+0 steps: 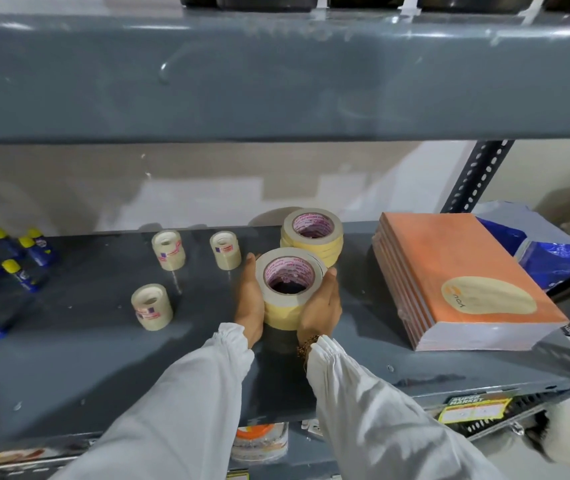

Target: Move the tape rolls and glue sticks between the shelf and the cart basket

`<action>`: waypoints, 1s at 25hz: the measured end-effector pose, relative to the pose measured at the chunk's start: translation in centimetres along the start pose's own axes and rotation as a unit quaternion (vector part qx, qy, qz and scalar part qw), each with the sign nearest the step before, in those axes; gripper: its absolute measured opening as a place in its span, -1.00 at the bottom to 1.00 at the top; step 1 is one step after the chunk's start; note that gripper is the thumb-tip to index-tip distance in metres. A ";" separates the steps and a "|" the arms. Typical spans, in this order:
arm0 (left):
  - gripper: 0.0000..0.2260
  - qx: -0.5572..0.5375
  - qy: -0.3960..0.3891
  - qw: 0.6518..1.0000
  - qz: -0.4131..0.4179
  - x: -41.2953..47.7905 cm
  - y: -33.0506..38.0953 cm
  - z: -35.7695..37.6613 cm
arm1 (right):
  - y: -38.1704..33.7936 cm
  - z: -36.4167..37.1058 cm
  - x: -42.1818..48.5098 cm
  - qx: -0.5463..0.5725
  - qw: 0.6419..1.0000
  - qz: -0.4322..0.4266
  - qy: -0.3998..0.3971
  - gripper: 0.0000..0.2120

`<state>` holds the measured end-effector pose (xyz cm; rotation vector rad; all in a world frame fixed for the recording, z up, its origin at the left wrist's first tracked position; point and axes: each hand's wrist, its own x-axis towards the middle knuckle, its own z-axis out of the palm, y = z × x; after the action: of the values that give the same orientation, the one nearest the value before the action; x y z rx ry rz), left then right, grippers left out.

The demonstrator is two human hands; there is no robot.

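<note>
We record the shelf [86, 368] from left to right, placing each item by the hands. Well to the left of the left hand [249, 299] lie the glue sticks [10, 268], blue with yellow caps, loosely scattered. Nearer that hand stand three small tape rolls [168, 249], one forward and two further back, all upright and apart from one another.

The left hand presses flat against the left side of a stack of masking tape rolls [288, 289]; the right hand [319, 306] cups the opposite side. Both hands grasp this stack between them. We cannot tell whether it rests on the shelf or is lifted clear. Just beyond the fingertips sits a second stack of masking tape [313, 237], untouched.

Well to the right of the right hand lies a stack of orange notebooks [463, 271], with a blue bag [546, 251] beyond.

The cart basket is not in view. In our judgement the task is partway: which direction the goods travel cannot be determined.
</note>
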<state>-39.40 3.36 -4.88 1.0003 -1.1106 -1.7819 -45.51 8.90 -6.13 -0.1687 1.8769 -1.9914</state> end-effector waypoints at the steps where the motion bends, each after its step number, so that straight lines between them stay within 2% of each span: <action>1: -0.56 0.016 0.002 1.000 0.001 0.0 -0.1 -0.2 | -0.1 -0.2 0.0 0.007 1.000 0.005 -0.010 -0.58; 5: -0.66 0.058 0.003 0.998 0.023 0.4 -0.5 -0.6 | -1.0 -1.3 0.1 0.016 0.998 -0.001 -0.054 -0.68; 11: -0.44 0.074 -0.003 0.997 0.004 1.2 -1.0 -1.2 | -0.9 -0.1 0.0 0.064 0.994 0.035 -0.078 -0.62; 14: -0.57 0.084 0.000 0.996 0.015 1.0 -0.7 -1.2 | -0.2 0.5 0.4 0.051 0.996 0.043 -0.066 -0.62; 17: -0.71 0.069 0.012 0.997 0.019 0.9 -0.7 -1.2 | -1.1 0.0 0.0 0.042 0.996 0.026 -0.074 -0.72; 25: -0.63 0.055 -0.021 0.998 0.031 0.8 -1.2 -1.2 | -0.5 -0.6 0.5 0.062 0.994 0.041 -0.080 -0.66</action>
<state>-38.86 2.59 -6.55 0.9856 -1.2642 -1.7147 -46.27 9.23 -5.83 -0.2062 1.6310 -1.9702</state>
